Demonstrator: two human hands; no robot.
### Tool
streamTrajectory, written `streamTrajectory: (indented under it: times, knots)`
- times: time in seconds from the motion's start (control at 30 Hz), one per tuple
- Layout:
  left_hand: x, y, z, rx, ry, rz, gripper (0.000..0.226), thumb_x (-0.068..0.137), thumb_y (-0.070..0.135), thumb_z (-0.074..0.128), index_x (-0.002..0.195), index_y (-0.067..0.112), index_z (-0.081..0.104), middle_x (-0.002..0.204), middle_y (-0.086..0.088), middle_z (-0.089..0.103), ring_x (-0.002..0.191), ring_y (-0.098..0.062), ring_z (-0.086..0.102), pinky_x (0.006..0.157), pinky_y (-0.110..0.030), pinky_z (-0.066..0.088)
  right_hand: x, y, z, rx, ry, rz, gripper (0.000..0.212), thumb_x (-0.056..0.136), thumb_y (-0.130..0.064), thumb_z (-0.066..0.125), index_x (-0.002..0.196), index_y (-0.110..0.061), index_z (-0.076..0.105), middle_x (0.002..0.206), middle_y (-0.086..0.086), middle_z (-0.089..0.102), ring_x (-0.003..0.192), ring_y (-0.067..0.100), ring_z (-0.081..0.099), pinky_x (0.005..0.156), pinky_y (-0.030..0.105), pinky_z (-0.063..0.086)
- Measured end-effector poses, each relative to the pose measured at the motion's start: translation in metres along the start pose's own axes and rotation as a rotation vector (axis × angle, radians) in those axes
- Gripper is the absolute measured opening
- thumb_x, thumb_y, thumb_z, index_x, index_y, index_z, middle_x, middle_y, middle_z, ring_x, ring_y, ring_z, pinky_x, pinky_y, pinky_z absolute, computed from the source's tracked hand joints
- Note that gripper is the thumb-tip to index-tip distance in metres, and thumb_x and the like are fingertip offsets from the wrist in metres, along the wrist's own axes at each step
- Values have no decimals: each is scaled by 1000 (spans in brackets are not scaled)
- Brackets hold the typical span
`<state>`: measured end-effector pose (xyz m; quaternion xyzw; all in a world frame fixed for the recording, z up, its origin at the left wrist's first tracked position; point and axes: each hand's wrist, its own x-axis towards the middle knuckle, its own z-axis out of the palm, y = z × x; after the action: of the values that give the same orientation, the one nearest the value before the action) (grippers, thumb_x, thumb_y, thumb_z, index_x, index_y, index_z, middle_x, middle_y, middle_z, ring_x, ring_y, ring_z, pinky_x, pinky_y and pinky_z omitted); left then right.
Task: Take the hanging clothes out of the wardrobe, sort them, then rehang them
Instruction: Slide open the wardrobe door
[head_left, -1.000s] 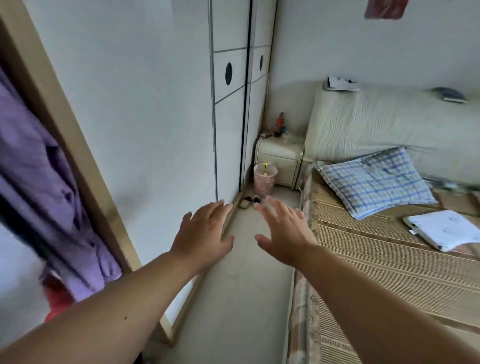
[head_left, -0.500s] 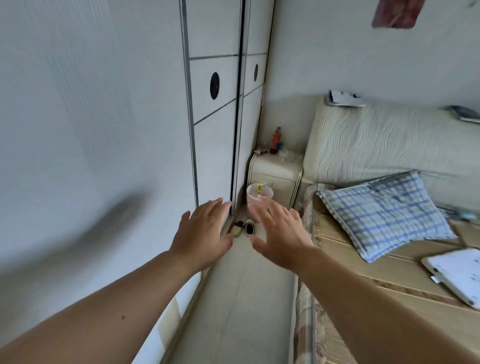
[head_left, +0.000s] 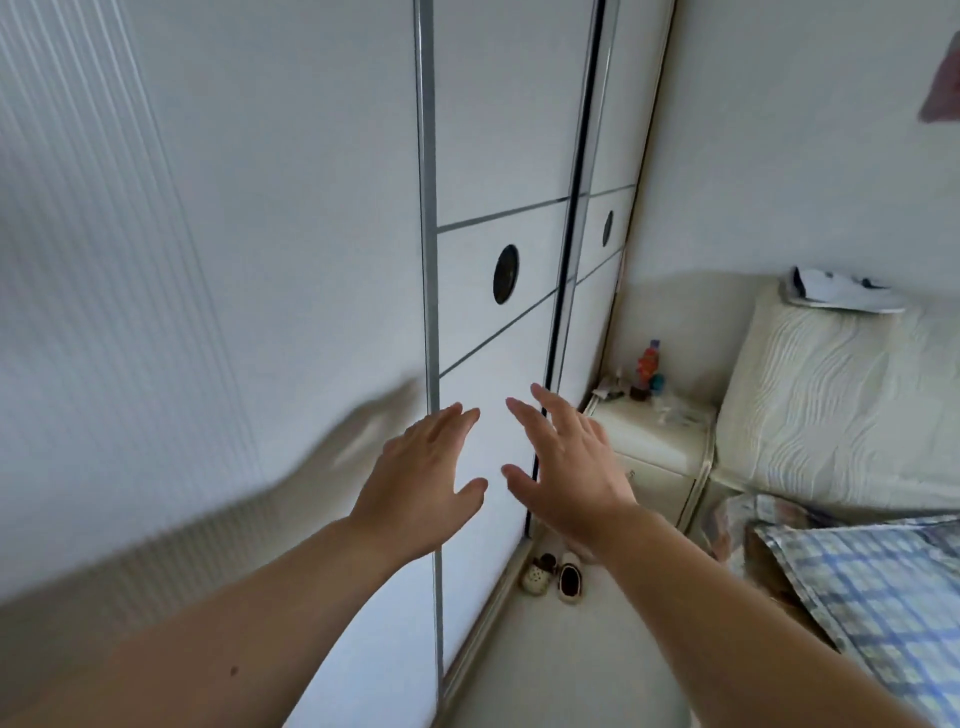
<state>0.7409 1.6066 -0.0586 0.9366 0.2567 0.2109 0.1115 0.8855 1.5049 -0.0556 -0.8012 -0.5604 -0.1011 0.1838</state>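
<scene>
Both hands spread before wardrobe door.

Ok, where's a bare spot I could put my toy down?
Bare: the floor strip between the wardrobe doors and the bed, this side of the little shoes. Crowded: the nightstand top, with a bottle and small bits.

Both hands, left hand and right hand, reach flat-fingered toward the white wardrobe door.
</scene>
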Motion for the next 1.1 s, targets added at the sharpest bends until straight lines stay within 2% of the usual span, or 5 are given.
streamTrajectory:
  times: [0.27,0.43,0.63,0.87,1.1]
  knots:
    - [67,-6,-6,25,226,-112,67,85,42,47,147,31,23,153,15,23,140,-3,21,115,-33,26,121,32,5,186,203,-425,63,79,-40,54,137,-25,35,145,9,42,127,29,47,98,50,43]
    - [92,7,-39,174,497,-247,65,85,47,42,146,30,28,150,18,26,134,9,14,107,-7,4,191,21,-29,311,379,-787,58,80,-40,51,134,-23,39,142,10,44,128,27,44,96,53,44]
    - [71,16,-112,440,705,-382,64,81,45,46,142,30,32,147,11,35,134,5,23,107,-4,14,232,-57,-78,482,593,-1107,56,83,-35,58,133,-21,38,143,10,44,132,27,42,99,50,41]
    - [-11,24,-202,803,976,-529,61,85,48,47,140,24,39,149,-1,36,140,-17,27,114,-32,22,225,-168,-131,623,770,-1367,56,76,-31,60,129,-18,46,141,13,45,131,31,42,97,55,39]
    - [-93,23,-269,912,1140,-1148,84,73,82,28,146,45,8,160,3,-2,146,-20,-7,112,-55,8,182,-275,-185,376,814,-1446,80,72,-53,60,144,-33,31,156,2,24,144,24,20,106,60,21]
